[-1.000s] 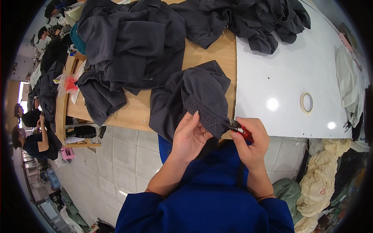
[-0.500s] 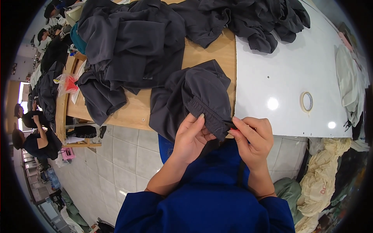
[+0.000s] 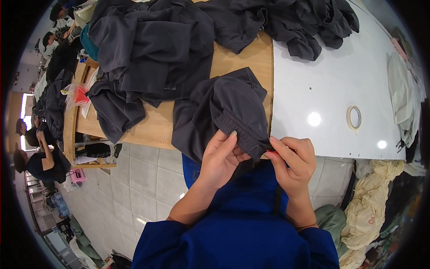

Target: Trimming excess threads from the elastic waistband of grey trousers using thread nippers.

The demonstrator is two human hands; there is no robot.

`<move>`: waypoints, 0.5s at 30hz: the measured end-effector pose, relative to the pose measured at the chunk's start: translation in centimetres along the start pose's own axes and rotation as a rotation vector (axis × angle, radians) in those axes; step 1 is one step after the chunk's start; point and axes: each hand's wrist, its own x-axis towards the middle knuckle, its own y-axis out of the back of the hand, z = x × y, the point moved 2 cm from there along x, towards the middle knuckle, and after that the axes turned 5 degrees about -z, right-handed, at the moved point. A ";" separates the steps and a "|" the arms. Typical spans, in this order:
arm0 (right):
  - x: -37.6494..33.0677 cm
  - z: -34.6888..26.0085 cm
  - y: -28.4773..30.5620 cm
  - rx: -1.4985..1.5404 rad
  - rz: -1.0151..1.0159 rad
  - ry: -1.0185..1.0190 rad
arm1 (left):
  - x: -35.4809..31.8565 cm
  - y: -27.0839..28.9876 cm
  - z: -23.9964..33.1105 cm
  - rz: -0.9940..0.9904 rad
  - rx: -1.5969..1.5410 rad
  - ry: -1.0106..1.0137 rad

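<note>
A dark grey garment [image 3: 197, 112] lies partly on the wooden table and hangs over its near edge toward me. My left hand [image 3: 221, 159] is closed on its gathered elastic band [image 3: 239, 132], thumb on top and fingers beneath. At the band's right end, my right hand [image 3: 291, 161] pinches what look like small thread snips [image 3: 267, 146], with dark tips and a bit of red. Their tips are against the cloth edge, by a loose thread. Most of this tool is hidden in my fingers.
More dark grey garments [image 3: 156, 49] are heaped across the wooden table [image 3: 228, 62]. To the right, a white board [image 3: 331, 98] bears a roll of tape [image 3: 354, 117]. Cream cloth bundles [image 3: 369, 201] stand at lower right. Other people [image 3: 42, 152] are at far left.
My right hand and the small tool have shifted very slightly at the band's end. My left hand keeps its hold. At far left, a person's arms have moved a little.
</note>
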 end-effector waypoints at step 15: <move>-0.3 -0.4 -0.2 -0.031 0.024 -0.025 | 0.1 -1.2 -0.8 0.062 0.058 -0.103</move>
